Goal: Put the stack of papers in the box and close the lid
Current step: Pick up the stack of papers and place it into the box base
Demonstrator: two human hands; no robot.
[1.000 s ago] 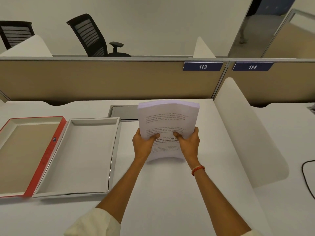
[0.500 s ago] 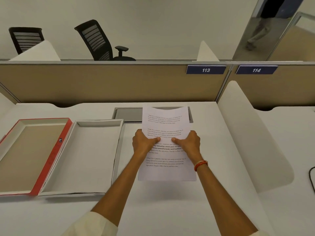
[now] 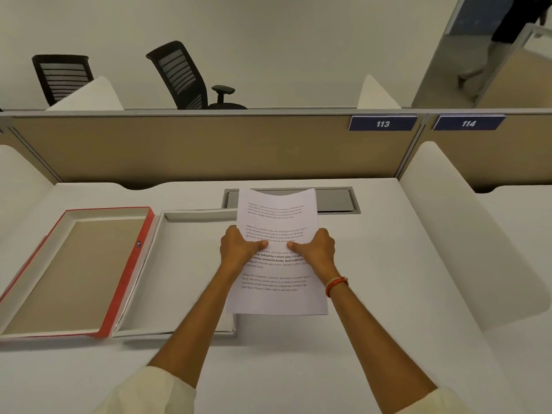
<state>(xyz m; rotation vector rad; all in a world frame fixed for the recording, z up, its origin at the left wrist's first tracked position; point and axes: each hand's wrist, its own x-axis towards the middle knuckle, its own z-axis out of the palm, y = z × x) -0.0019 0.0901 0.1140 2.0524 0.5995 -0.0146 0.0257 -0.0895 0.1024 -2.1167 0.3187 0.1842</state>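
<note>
While both hands (image 3: 243, 249) (image 3: 315, 249) pinch the papers (image 3: 276, 297) mid-edge, thumbs on top, just right of the open box (image 3: 167, 331), the stack looks light, floppy and slippery, so side grips suit it.

One stack of papers (image 3: 276, 264) is in view, and every place here is told from it. Two hands grip it: the left hand (image 3: 239, 249) on its left edge, the right hand (image 3: 316, 251) on its right edge. One open box (image 3: 176, 273) lies just left of the stack, with one red-edged lid (image 3: 74, 270) hinged farther left. Two black chairs (image 3: 185, 76) stand beyond the stack, behind one partition (image 3: 209, 144). Two number plates (image 3: 382, 124) hang up and to its right. One bracelet (image 3: 336, 285) circles the right wrist.
</note>
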